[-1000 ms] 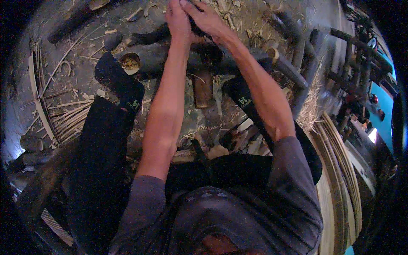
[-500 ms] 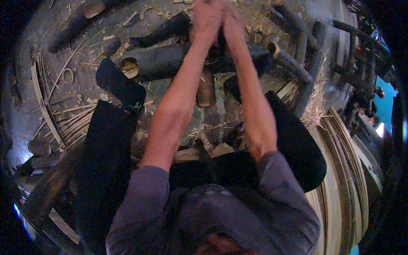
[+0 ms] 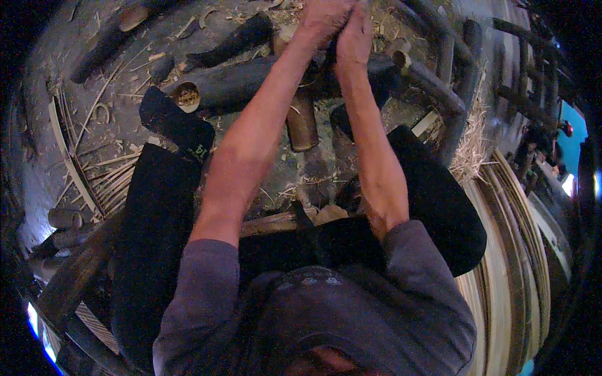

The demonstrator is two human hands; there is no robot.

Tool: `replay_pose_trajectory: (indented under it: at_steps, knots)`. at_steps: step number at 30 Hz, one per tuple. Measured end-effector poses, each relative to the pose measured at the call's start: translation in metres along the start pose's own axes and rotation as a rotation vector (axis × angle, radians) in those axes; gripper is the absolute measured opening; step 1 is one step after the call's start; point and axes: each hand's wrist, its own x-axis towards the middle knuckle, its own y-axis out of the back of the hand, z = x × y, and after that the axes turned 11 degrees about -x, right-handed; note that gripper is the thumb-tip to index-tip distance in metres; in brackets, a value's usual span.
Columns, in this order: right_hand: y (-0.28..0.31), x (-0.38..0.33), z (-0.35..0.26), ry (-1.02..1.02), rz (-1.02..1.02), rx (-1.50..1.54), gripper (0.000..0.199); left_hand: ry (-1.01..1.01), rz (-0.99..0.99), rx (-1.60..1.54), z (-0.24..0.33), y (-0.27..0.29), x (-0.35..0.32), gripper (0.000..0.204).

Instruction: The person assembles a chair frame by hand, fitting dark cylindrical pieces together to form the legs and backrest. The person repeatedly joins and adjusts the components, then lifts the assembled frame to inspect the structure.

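Both my arms stretch forward to the top edge of the view. My left hand [image 3: 325, 24] and my right hand [image 3: 355, 41] are closed, pressed side by side. What they grip is hidden by the hands and the picture's edge. Below them, a dark log [image 3: 235, 86] lies crosswise, its hollow-looking left end filled with yellowish shavings. A shorter brown cylinder [image 3: 303, 128] juts toward me from under it, between my forearms. My left foot [image 3: 175, 125], in dark footwear, rests near the log's left end.
Split strips [image 3: 116, 182] lie on the left floor, beside a curved slat [image 3: 70, 160]. Long pale slats [image 3: 501, 269] are stacked at my right, below a heap of shavings [image 3: 470, 147]. Dark poles [image 3: 436, 88] lie right of the log. Another dark log piece [image 3: 235, 42] lies beyond.
My two hands, still together, have shifted slightly to the right. The left forearm has swung a little, and the log and cylinder stay in place.
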Motion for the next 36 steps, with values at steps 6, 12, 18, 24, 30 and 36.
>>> replay_pose_trajectory:
  at_steps: [6, 12, 18, 24, 30, 36]
  knots:
    - [0.012, -0.031, 0.005, 0.022, 0.382, 0.113, 0.061, -0.016, -0.305, 0.083, -0.006, -0.034, -0.011, 0.048]
    - [0.022, -0.082, 0.018, -0.145, 0.631, 0.38, 0.064, 0.034, -0.692, 0.251, -0.029, -0.073, -0.044, 0.054]
    - [-0.022, -0.031, 0.018, 0.003, 0.401, 0.232, 0.067, 0.006, -0.339, 0.133, -0.011, -0.018, -0.005, 0.045]
    - [-0.046, -0.011, -0.025, -0.027, -0.063, 0.17, 0.068, 0.165, 0.026, 0.0, 0.025, 0.049, 0.002, 0.04]
    - [-0.05, -0.032, -0.05, 0.051, -0.379, 0.138, 0.068, -0.158, 0.368, -0.074, 0.007, 0.085, -0.052, 0.043]
    - [-0.045, -0.054, -0.053, 0.123, -0.698, 0.242, 0.061, -0.486, 0.716, 0.163, 0.01, 0.077, -0.087, 0.043]
